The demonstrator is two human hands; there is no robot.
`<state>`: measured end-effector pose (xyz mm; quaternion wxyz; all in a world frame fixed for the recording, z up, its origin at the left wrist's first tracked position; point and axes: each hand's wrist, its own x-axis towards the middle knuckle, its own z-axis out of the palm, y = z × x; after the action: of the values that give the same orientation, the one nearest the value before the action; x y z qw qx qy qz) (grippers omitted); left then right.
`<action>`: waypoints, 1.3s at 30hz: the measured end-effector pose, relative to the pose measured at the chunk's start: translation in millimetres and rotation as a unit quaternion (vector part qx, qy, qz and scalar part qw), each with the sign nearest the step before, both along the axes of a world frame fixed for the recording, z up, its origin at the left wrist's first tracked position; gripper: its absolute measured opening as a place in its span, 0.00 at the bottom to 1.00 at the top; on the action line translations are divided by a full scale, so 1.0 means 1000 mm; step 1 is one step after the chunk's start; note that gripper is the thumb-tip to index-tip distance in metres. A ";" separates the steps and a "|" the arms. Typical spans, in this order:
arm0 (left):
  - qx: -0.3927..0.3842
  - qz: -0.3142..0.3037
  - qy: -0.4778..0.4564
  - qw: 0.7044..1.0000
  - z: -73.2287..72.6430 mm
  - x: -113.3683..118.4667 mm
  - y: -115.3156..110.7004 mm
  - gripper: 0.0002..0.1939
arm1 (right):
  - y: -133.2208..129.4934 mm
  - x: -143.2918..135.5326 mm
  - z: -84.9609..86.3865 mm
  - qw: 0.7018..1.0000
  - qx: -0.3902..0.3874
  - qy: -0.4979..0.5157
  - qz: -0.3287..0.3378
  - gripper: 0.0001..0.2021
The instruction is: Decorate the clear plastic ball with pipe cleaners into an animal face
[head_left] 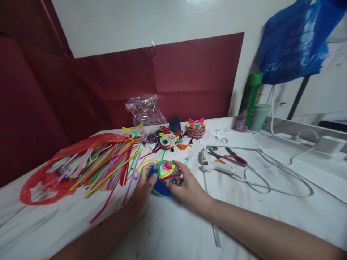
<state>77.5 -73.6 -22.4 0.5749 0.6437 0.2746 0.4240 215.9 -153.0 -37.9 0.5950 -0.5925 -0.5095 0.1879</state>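
Observation:
Between my two hands is a round craft figure (pixel 163 188) with a blue lower part and a greyish top. Yellow, green, white and red strips and a pink knob decorate its upper side. My left hand (pixel 146 182) grips its left side, thumb toward the front. Around its right side curl the fingers of my right hand (pixel 187 186). Just behind it stands a finished-looking animal head (pixel 168 140) in yellow, white and pink with red ears. Similar heads, one with yellow ears (pixel 135 134) and one with pink ears (pixel 196 128), stand left and right of that.
A red plastic bag (pixel 35 191) of colourful pipe cleaners (pixel 105 164) lies left. On the right are a white glue gun (pixel 219 167) with a looping cord, red-handled scissors (pixel 235 160) and a glue stick (pixel 216 234). A phone (pixel 175 124), green spray can (pixel 249 101) and cup (pixel 259 117) stand behind.

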 end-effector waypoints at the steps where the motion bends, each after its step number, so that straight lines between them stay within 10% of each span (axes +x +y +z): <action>1: 0.003 0.000 0.004 1.000 0.000 0.001 0.000 0.23 | 0.000 0.000 0.000 1.000 0.001 -0.002 -0.002 0.33; 10: -0.072 -0.002 -0.029 0.997 0.000 0.002 0.008 0.25 | -0.002 0.005 0.014 0.996 -0.031 0.073 0.040 0.37; 19: -0.264 -0.087 -0.141 0.950 -0.006 -0.007 0.044 0.25 | 0.013 0.046 0.012 0.991 -0.042 0.126 -0.033 0.07; 39: -0.242 -0.089 -0.162 0.953 -0.007 -0.007 0.046 0.23 | 0.016 0.033 0.000 0.987 -0.052 0.153 -0.006 0.06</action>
<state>70.7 -27.8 -29.8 0.7856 0.4300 0.2137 0.3901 248.9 -136.7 -38.4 0.6356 -0.5896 -0.3988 0.2988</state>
